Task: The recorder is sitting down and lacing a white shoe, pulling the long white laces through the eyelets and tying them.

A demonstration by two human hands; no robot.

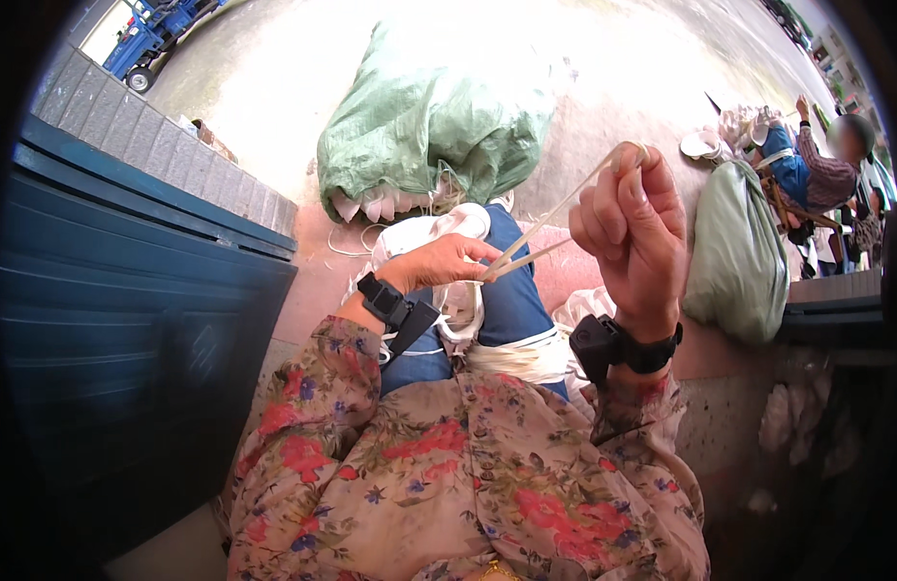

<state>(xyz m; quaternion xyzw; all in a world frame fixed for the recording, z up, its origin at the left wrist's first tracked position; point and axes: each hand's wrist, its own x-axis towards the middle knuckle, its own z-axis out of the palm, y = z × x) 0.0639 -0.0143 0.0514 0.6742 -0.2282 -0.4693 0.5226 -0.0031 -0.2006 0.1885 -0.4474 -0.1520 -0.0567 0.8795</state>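
Observation:
A thin cream strip [528,235] is stretched in two strands between my hands. My right hand [634,228] is raised on the right, its fingers curled and pinching the strip's upper end. Lower and to the left, my left hand [439,263] pinches the other end between thumb and fingers, above my lap. Under and behind it lies a white cloth-like item [410,235], partly covered by the hand; its kind I cannot make out. A bundle of similar cream strips [521,358] lies across my right thigh. Both wrists wear black straps with devices.
A big green sack [439,116] with pale pieces at its mouth stands ahead of my knees. Another green sack [737,252] is at the right, near a seated person [821,165] beside white items. A blue metal door [129,320] borders my left. A blue vehicle [153,44] stands far left.

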